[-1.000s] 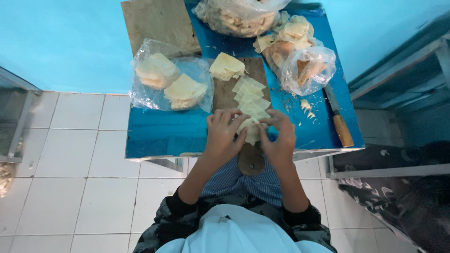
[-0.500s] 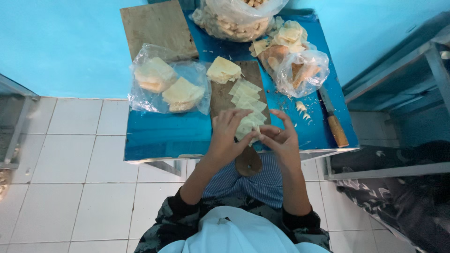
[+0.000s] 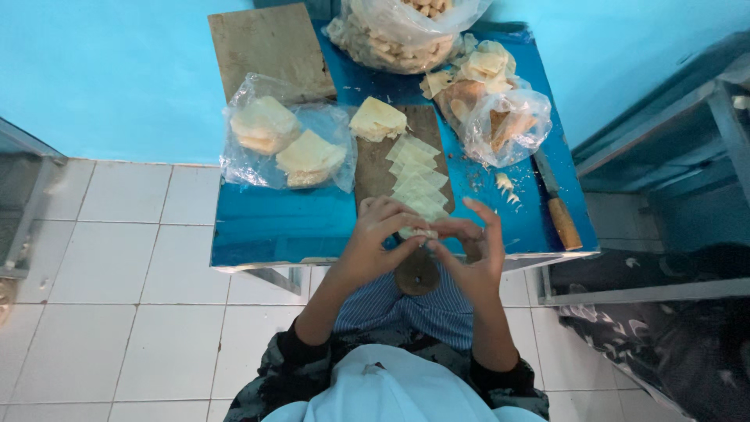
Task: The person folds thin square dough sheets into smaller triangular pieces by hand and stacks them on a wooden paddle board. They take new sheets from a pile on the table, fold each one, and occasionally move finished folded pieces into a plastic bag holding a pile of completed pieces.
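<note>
My left hand [image 3: 381,238] and my right hand [image 3: 469,248] meet over the near end of a dark wooden cutting board [image 3: 378,168]. Between their fingertips they pinch a small pale square dough wrapper [image 3: 419,233]. A row of overlapping pale wrappers [image 3: 416,176] runs along the board just beyond my fingers. A stack of wrappers [image 3: 377,119] sits at the board's far end. The board's round handle [image 3: 417,277] hangs past the edge of the small blue table [image 3: 273,223].
A clear bag with wrapper stacks [image 3: 281,141] lies left of the board. Another bag [image 3: 504,117] sits at the right, a big bag of pieces [image 3: 398,35] at the back. A wooden-handled knife [image 3: 559,211] lies at the right edge, a second board [image 3: 269,51] at the back left.
Both hands have drawn slightly nearer the table's front edge and closed their fingertips together on one wrapper. My right hand's outer fingers are now spread.
</note>
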Available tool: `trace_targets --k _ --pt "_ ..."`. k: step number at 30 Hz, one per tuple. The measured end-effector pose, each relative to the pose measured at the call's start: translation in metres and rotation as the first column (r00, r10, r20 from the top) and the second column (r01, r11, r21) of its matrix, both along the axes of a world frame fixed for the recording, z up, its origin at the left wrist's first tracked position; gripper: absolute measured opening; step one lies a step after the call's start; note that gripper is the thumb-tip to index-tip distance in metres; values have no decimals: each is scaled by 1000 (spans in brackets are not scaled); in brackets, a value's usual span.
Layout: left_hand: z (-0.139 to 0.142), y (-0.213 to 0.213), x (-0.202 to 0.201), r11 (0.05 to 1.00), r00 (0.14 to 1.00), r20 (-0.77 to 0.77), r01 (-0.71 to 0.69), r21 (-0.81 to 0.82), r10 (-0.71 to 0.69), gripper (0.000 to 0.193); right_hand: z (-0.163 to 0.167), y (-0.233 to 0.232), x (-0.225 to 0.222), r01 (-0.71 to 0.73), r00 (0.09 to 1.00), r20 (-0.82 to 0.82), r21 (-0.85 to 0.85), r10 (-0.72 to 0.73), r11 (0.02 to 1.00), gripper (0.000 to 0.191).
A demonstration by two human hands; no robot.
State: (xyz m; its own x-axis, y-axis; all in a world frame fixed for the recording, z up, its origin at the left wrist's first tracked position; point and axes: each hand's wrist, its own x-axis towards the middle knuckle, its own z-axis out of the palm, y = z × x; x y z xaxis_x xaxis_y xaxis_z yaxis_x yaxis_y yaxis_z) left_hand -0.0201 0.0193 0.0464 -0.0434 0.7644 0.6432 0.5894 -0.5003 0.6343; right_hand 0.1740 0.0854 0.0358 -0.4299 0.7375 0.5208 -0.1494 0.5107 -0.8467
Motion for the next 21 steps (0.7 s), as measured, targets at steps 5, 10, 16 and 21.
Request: trace_targets --k 5,10,16,21 --pt "4 -4 3 998 997 75 -10 70 4 23 -2 -6 -2 113 992 33 174 -120 978 72" --pt "6 -8 8 995 987 158 26 96 -41 19 -4 -12 -2 136 989 24 254 -147 958 74" --pt "6 -11 10 997 995 103 3 82 -11 19 -3 -6 1 173 964 96 487 -248 856 69" --pt "7 -13 11 998 997 75 -3 55 -1 21 2 -7 4 109 970 149 440 -192 891 61"
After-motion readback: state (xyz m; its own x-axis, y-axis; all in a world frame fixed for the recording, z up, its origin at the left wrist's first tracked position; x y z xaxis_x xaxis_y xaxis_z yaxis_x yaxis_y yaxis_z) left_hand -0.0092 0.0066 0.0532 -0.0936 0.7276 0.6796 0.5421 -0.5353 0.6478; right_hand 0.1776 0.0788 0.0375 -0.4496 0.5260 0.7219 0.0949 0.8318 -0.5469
